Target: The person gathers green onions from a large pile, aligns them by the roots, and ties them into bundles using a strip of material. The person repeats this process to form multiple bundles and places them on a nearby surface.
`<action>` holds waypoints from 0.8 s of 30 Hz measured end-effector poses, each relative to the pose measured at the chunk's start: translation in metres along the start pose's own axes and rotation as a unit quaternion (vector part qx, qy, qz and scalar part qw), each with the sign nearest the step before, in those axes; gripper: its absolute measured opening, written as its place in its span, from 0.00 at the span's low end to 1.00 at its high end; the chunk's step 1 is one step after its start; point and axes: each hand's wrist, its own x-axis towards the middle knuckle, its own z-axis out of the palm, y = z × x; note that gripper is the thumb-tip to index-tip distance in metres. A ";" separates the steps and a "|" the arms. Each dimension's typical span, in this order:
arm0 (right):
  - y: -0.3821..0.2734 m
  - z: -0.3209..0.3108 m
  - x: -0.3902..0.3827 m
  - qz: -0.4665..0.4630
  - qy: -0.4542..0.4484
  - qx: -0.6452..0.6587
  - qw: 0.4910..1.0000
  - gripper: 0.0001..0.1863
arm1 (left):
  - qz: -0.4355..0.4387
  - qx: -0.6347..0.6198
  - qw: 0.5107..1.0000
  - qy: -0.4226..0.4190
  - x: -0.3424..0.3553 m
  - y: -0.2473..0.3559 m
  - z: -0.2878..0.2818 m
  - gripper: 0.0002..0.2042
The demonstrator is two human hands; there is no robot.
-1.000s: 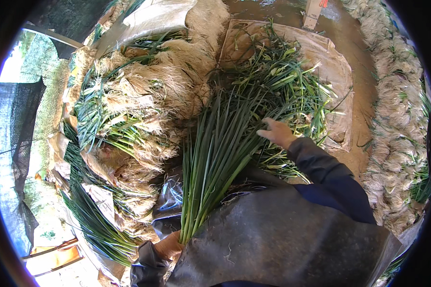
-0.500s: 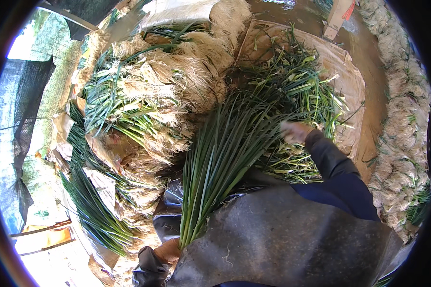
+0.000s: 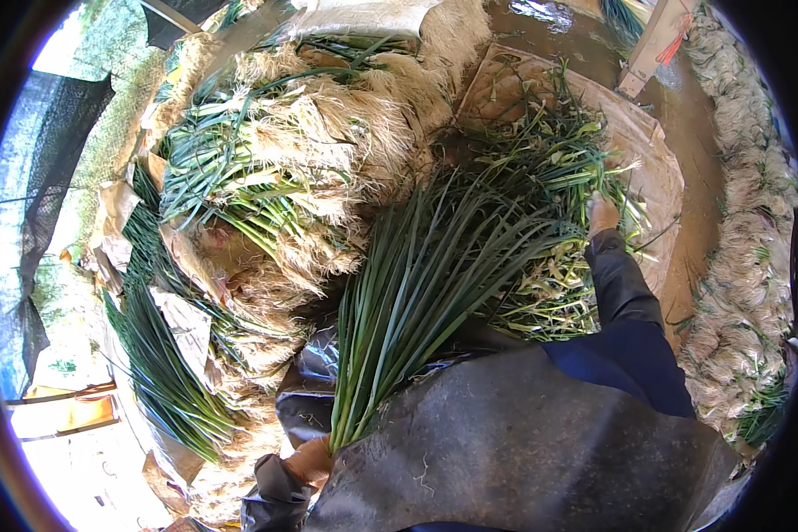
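My left hand (image 3: 310,461) was closed round the stem ends (image 3: 350,417) of the green bunch (image 3: 390,310), probably low so its leaves (image 3: 452,239) could fan ahead of that grip. Rightward, beyond them, my right hand (image 3: 602,215) was at the leaf heap (image 3: 559,306); its grip I couldn't tell.

leaf bunch (image 3: 408,275): dark green | apron (image 3: 523,434): mottled grey-brown | roots (image 3: 315,133): straw-beige | upper sleeve (image 3: 628,365): navy

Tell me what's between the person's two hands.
Going from the left hand to the right hand in the head view: the bunch of green stalks, some dark covering, then loose leaves.
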 end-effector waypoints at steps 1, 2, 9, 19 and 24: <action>-0.005 0.009 -0.005 -0.014 -0.025 0.026 0.999 0.10 | 0.014 -0.041 0.999 0.001 0.001 0.000 0.002 0.20; -0.007 0.022 -0.011 -0.022 -0.059 0.045 0.997 0.10 | 0.045 -0.002 0.999 -0.009 0.003 -0.002 0.001 0.20; -0.084 0.047 0.031 -0.203 0.176 -0.052 0.962 0.19 | -0.051 0.059 0.997 0.027 0.003 -0.054 -0.012 0.22; -0.011 0.141 -0.164 0.088 -0.508 -0.322 0.794 0.39 | -0.013 0.138 0.988 0.062 0.008 -0.031 -0.001 0.17; -0.016 0.136 -0.128 -0.175 -0.295 -0.479 0.808 0.17 | 0.032 0.043 0.998 0.033 -0.003 -0.022 -0.002 0.14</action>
